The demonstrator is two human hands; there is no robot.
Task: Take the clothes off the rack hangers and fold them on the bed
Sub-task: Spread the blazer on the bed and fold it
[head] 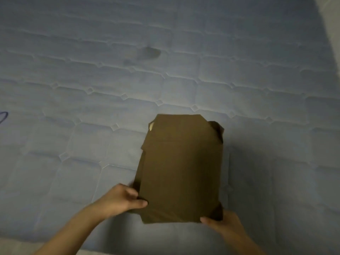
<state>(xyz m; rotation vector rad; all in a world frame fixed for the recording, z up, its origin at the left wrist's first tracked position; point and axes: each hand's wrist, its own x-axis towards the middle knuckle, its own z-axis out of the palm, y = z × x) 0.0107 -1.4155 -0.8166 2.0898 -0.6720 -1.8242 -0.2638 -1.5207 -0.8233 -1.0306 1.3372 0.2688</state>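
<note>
A brown garment (181, 168), folded into a tall narrow rectangle, lies flat on the pale blue quilted bed (110, 80) near its front edge. My left hand (122, 198) pinches the garment's near left corner, thumb on top of the cloth. My right hand (223, 224) grips the near right corner, fingers curled under the fold. A small pale tag shows at the garment's far left corner. No rack or hangers are in view.
The mattress stretches wide to the left, right and far side of the garment. A dark smudge (150, 52) marks the mattress further back. A dark blue loop (3, 116) pokes in at the left edge. A pale wall strip (331, 24) borders the top right.
</note>
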